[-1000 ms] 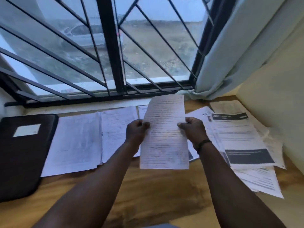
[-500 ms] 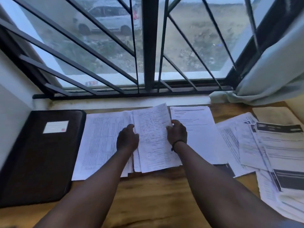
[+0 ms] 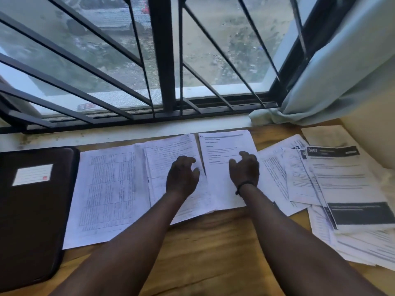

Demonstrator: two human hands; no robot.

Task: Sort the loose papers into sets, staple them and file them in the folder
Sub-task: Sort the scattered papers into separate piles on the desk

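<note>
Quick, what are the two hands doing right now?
Left hand: open, fingers loosely curled, over the handwritten page, holding nothing.
Right hand: open, over the typed page, holding nothing.

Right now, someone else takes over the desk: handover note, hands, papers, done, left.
Left hand rests on the handwritten sheets, holding nothing. Right hand sits over the typed sheet, fingers loosely curled, empty. Table sheet pile lies left of those; the unsorted heap lies at the right. Folder is closed at far left. Done: three piles started. Left: sort the heap, staple, file. No stapler in view.
</note>
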